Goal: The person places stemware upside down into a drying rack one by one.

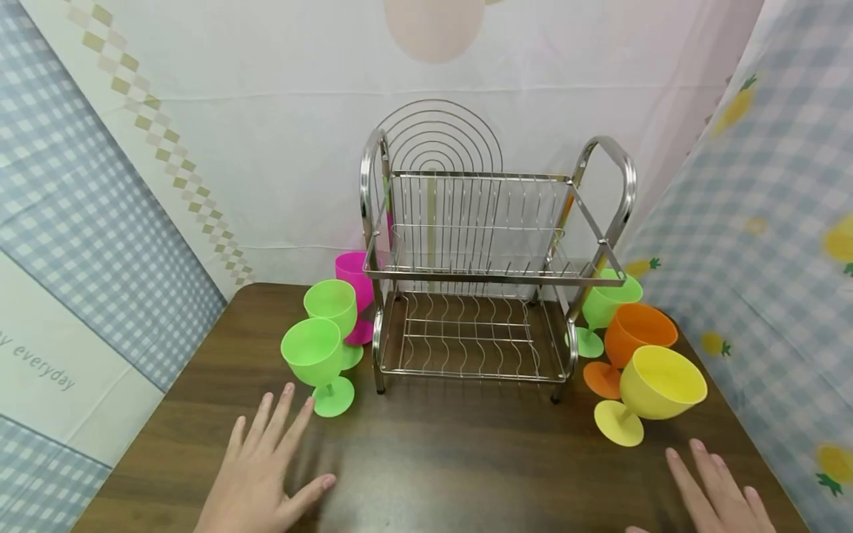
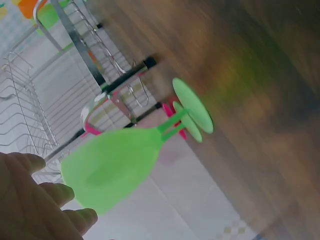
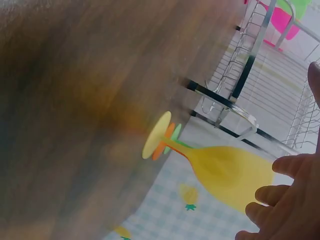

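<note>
My left hand (image 1: 256, 474), its fingers spread and holding nothing, is just in front of the nearest green goblet (image 1: 313, 355) on the left. Behind that goblet stand a second green goblet (image 1: 331, 303) and a magenta goblet (image 1: 353, 274), in a row beside the dish rack (image 1: 466, 280). At the lower right my right hand (image 1: 723, 492) has its fingers extended, with nothing in them. Nearest to it is a yellow goblet (image 1: 660, 392). An orange goblet (image 1: 636, 333) and another green goblet (image 1: 603, 305) stand behind the yellow one. All goblets are upright.
The two-tier metal rack stands at the back middle of the brown wooden table (image 1: 426, 459), its lower wire shelf (image 1: 466, 340) just above the tabletop. A pale cloth (image 1: 280, 148) hangs behind, and a checked cloth with pineapples (image 1: 766, 296) borders the right side.
</note>
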The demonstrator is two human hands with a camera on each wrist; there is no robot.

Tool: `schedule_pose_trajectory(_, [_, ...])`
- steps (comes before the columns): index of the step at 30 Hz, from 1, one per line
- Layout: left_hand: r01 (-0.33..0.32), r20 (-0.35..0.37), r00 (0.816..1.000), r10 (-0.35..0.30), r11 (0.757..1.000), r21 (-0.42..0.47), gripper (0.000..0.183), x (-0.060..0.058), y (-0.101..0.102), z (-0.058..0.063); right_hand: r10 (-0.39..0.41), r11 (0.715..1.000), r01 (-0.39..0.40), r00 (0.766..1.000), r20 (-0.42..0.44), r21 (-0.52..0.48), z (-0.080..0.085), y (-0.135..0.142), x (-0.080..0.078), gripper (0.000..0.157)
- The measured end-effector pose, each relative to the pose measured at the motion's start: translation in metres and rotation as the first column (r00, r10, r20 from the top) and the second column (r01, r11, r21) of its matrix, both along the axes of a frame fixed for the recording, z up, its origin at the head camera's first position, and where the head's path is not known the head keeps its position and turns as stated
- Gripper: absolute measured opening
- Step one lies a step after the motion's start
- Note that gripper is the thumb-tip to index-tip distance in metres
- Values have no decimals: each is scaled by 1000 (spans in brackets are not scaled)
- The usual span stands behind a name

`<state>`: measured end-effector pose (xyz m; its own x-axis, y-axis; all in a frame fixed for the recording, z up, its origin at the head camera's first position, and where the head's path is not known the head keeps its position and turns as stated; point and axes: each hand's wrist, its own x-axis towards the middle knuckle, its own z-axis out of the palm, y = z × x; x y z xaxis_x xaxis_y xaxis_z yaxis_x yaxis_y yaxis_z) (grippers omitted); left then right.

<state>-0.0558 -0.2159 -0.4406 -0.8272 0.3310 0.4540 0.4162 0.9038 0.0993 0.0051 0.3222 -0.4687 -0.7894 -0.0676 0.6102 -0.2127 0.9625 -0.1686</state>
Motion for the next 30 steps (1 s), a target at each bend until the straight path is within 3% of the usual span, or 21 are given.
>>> schedule_pose_trajectory(3, [21, 23, 999, -22, 998, 61, 96, -1, 6, -1, -59, 995, 68, 991, 119, -70, -3, -4, 1, 116])
schedule_pose_trajectory(6, [29, 50, 998, -35, 993, 113, 98, -1, 11, -2, -45, 985, 90, 958, 284, -147, -5, -2, 0, 115])
schedule_pose_trajectory(9, [28, 78, 996, -42, 985, 170, 100, -1, 15, -2, 23, 961, 102, 896, 444, -256, -6, 1, -4, 112])
schedule_pose_trajectory(12, [28, 110, 992, -56, 971, 237, 101, 0, 20, -3, 79, 923, 159, 814, 576, -350, -3, 2, -7, 111])
schedule_pose_trajectory(18, [49, 154, 982, -113, 927, 372, 97, 1, 27, -9, 108, 861, 293, 695, 711, -416, 3, -1, -9, 114])
schedule_pose_trajectory(21, [58, 159, 978, -134, 909, 412, 96, 0, 31, -12, 112, 842, 337, 654, 748, -420, 5, -4, -11, 115])
schedule_pose_trajectory(23, [29, 189, 974, -122, 901, 433, 97, 0, 34, -13, 105, 830, 363, 644, 758, -423, 5, -7, -11, 116])
schedule_pose_trajectory(25, [-14, 225, 969, -98, 893, 450, 99, 0, 38, -14, 94, 818, 380, 651, 753, -431, 6, -10, -12, 117])
schedule_pose_trajectory(30, [-97, 314, 946, -84, 850, 518, 97, -1, 49, -16, 68, 786, 434, 647, 759, -440, 7, -16, -17, 118])
